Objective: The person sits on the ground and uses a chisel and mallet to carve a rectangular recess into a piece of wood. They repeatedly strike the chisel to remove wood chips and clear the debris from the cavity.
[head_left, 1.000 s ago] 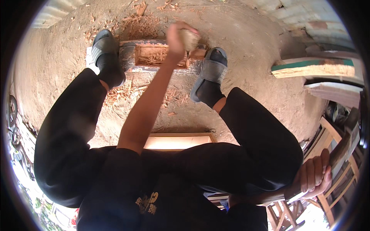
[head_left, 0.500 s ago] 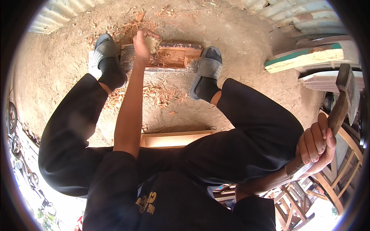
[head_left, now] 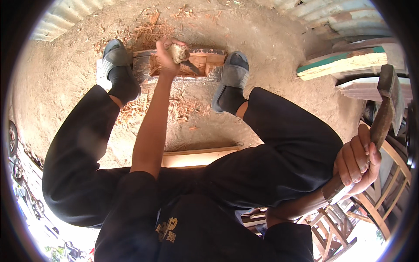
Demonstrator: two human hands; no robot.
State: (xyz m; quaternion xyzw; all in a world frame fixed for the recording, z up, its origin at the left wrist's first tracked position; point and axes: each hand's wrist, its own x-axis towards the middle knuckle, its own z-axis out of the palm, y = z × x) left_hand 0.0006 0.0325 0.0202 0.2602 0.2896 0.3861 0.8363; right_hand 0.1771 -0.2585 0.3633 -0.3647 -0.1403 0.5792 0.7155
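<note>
Wooden block [head_left: 183, 65], reddish and hollowed into a shallow rectangular recess, lies on the dirt floor [head_left: 279, 65] between the person's two feet in grey slip-on sandals [head_left: 233, 72]. The left hand [head_left: 168, 52] reaches down to it, its grip closed around the pale rounded handle of a chisel [head_left: 183, 59] whose dark blade slants down into the recess, the tip touching or nearly touching the wood. Reddish shavings [head_left: 179, 109] lie scattered on the ground around the block and toward the person. Off to the right and raised well above the work, the right hand [head_left: 355, 166] has its grip wrapped fully around the wooden shaft of a hammer [head_left: 386, 105], the dark metal head uppermost. The step in hand looks like chiselling out the recess, caught with the hammer lifted. The next move appears to call for a strike landing squarely on the chisel's handle end, with the left hand holding the blade steady at its angle. A pale plank [head_left: 198, 157] lies between the knees, and painted boards [head_left: 345, 63] rest at the upper right.
</note>
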